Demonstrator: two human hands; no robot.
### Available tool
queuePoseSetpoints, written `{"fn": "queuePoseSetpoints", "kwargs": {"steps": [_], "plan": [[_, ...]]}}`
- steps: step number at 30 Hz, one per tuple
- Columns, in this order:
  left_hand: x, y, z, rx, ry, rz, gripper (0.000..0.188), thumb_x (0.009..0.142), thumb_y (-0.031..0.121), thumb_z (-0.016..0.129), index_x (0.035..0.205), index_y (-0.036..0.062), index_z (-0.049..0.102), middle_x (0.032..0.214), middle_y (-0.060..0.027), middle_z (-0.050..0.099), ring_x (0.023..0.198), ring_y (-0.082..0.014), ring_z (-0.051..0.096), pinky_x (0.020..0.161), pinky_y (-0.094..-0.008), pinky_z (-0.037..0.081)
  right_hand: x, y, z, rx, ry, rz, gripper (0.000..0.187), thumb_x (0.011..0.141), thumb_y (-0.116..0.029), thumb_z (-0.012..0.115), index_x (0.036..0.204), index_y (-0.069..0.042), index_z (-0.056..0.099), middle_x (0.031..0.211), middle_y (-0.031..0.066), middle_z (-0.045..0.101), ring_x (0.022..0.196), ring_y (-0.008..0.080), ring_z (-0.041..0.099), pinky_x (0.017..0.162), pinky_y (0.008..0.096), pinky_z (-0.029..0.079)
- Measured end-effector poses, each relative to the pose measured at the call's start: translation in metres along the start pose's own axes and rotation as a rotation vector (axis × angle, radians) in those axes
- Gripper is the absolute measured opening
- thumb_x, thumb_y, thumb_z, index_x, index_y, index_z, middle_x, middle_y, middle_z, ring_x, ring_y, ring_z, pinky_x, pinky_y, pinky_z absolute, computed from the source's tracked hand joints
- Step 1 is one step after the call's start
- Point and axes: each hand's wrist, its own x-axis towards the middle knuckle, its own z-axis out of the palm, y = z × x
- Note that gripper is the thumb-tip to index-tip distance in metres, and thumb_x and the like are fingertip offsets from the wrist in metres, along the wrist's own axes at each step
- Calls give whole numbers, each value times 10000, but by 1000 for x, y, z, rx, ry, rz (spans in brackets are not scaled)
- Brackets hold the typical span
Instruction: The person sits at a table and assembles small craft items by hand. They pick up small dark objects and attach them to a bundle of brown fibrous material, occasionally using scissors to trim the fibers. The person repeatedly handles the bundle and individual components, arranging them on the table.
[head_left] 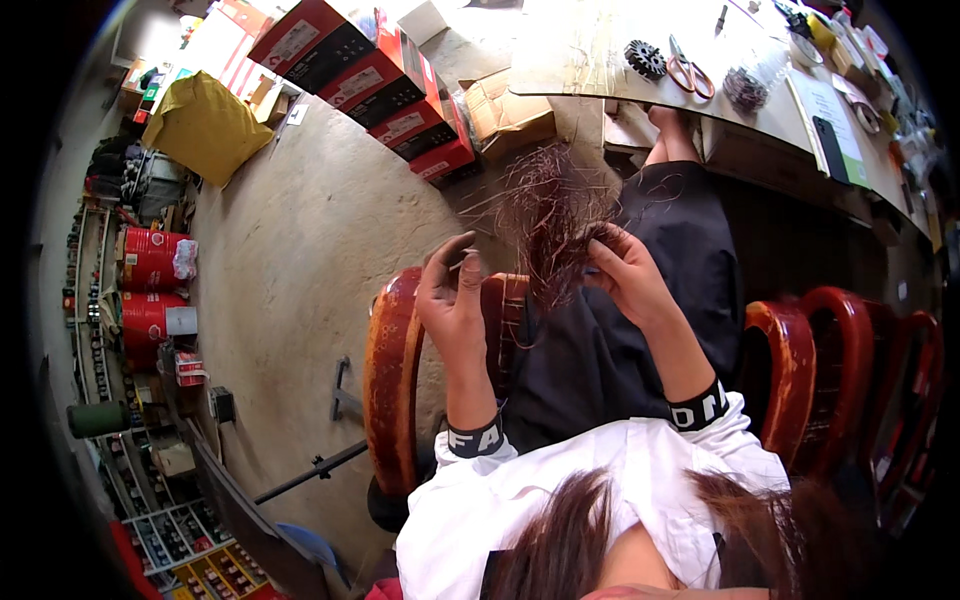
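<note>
A loose bundle of thin reddish-brown wire strands (552, 215) fans out above my lap. My right hand (627, 273) grips the bundle at its lower end, fingers closed around the strands. My left hand (452, 298) is raised just left of the bundle with its fingers partly curled; a few thin strands seem to run to its fingertips, but I cannot tell whether it pinches them. Both wrists wear dark bands below white sleeves. I sit on a red wooden chair (388, 380), with dark trousers (600, 350) under my hands.
A workbench (590, 50) ahead carries a black gear, orange-handled scissors (688, 68), a coil of wire, papers and a phone. Red-and-black boxes (370, 85), a cardboard box (505, 115) and a yellow bag (203, 125) lie on the concrete floor. Red drums (152, 285) stand at the left.
</note>
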Motion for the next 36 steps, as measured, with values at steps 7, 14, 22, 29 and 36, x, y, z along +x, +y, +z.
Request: {"fn": "queuePoseSetpoints", "kwargs": {"steps": [7, 14, 22, 29, 36], "plan": [[0, -1, -7, -34, -34, 34, 278, 880, 148, 694, 1083, -33, 638, 1053, -74, 628, 960, -131, 578, 839, -252, 469, -5, -1, 4, -36, -12, 35, 209, 948, -115, 577, 1146, -48, 570, 1071, 34, 642, 973, 139, 634, 802, 322, 560], [-1, -5, -8, -113, -203, -72, 548, 830, 265, 750, 1226, -42, 529, 1162, -106, 593, 1058, -189, 572, 940, -297, 446, -10, -8, 17, -165, 22, -6, 220, 932, -117, 607, 1134, -37, 574, 1054, 28, 641, 922, 117, 629, 780, 301, 557], [-12, -9, 9, -499, -435, -461, 683, 828, 203, 734, 1362, -32, 378, 1295, -136, 523, 1194, -245, 519, 1022, -363, 407, -8, -19, 32, -322, -54, -34, 236, 904, -112, 647, 1113, -16, 594, 996, 18, 655, 881, 84, 615, 753, 232, 498], [-10, -9, 13, -580, -324, -461, 419, 877, 55, 641, 1260, -32, 497, 1194, -121, 596, 1081, -220, 584, 954, -348, 461, -15, -28, 44, -415, 128, -195, 336, 836, -134, 732, 1105, -13, 572, 994, 33, 649, 873, 98, 613, 764, 239, 504], [-12, -17, 9, -454, -196, -343, 363, 882, 8, 612, 1234, -33, 534, 1187, -122, 608, 1054, -214, 605, 916, -339, 496, -30, -51, 78, -1251, 439, -982, 278, 710, -39, 779, 958, -59, 654, 842, 41, 595, 757, 158, 557, 710, 281, 464]]}}
